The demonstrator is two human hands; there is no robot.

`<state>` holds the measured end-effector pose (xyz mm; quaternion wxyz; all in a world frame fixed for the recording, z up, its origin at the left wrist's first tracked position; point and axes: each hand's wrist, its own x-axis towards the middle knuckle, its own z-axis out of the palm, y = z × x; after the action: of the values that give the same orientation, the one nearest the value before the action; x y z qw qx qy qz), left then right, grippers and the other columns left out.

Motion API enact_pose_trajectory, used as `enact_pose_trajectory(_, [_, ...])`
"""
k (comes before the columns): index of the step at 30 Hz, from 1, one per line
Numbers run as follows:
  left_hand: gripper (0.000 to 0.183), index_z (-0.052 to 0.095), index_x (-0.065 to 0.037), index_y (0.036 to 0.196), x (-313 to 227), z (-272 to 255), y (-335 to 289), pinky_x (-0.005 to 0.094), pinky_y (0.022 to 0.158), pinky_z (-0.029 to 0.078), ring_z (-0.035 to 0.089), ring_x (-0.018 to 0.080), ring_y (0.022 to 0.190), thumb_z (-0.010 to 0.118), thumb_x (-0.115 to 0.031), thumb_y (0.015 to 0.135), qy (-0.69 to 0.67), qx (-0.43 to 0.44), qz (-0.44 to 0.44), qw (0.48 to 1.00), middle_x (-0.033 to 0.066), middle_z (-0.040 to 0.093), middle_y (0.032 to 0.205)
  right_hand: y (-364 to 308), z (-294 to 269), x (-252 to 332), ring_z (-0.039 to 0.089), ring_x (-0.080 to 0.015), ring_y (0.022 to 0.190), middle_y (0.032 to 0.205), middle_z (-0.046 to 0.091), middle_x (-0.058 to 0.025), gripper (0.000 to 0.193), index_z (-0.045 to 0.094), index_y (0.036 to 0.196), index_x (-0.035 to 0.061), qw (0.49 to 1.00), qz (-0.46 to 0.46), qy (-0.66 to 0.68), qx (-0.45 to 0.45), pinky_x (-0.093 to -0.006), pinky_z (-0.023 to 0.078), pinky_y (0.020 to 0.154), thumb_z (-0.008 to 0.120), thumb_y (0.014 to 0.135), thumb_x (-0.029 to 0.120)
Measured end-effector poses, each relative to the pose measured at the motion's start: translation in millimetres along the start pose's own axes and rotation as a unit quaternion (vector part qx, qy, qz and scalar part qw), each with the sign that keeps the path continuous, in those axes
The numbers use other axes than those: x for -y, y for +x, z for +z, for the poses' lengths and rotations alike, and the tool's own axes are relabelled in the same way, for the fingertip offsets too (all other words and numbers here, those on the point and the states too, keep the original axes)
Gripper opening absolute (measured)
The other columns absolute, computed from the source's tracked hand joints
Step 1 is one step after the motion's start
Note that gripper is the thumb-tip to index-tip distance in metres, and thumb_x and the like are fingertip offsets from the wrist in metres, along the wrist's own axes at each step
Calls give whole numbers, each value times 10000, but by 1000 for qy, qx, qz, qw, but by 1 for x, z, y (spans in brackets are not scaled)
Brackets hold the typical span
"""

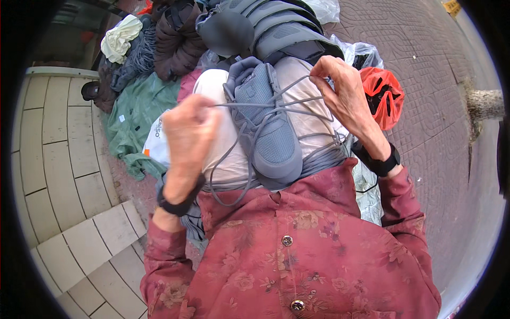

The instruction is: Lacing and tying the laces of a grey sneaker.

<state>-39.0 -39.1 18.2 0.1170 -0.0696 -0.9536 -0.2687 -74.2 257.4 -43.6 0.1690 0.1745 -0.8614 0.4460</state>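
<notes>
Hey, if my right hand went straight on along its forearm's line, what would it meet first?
Your right hand would probably meet the stack of curved grey pieces first, though depth is unclear from this one view, so it might pass above them.

1. You have two hands: one left hand, one right hand.
2. You have one grey shoe before you.
3. You have grey laces too crossed to number.
4. You wear two black wristbands.
5. You wear one red shirt, showing two shiny buttons.
6. You face one orange-red bag.
7. You face several stacked grey pieces, overlapped past exact counting.
</notes>
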Motion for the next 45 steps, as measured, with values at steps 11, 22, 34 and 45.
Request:
enact_pose_trajectory(11, [88,698,10,871,223,-142,-75,226,514,324,424,20,556,683,-75,860,43,-128,-232,963,-63,514,596,26,7,3,607,-106,700,777,678,-32,78,686,919,5,984,112,125,57,-253,472,634,701,896,78])
enact_pose_trajectory(22, [167,715,-12,867,333,-194,-116,288,549,434,494,88,569,702,-175,836,212,-154,-251,932,3,584,607,31,5,15,700,-125,755,910,728,-79,121,689,1018,10,811,331,475,84,-231,557,664,726,943,98])
enact_pose_trajectory(34, [209,740,-51,1095,42,-32,-30,237,510,311,391,33,599,674,-26,898,-115,22,-29,993,-81,480,682,30,20,9,745,-276,938,1219,660,-255,133,591,1131,21,623,309,710,115,-339,632,803,574,1032,108])
enact_pose_trajectory(45, [128,634,-19,864,-30,37,-26,349,531,413,509,232,558,749,-38,811,-101,71,122,985,81,524,720,26,18,7,698,-233,944,1054,655,-123,155,582,1140,21,606,266,739,125,-319,576,864,595,1032,131])
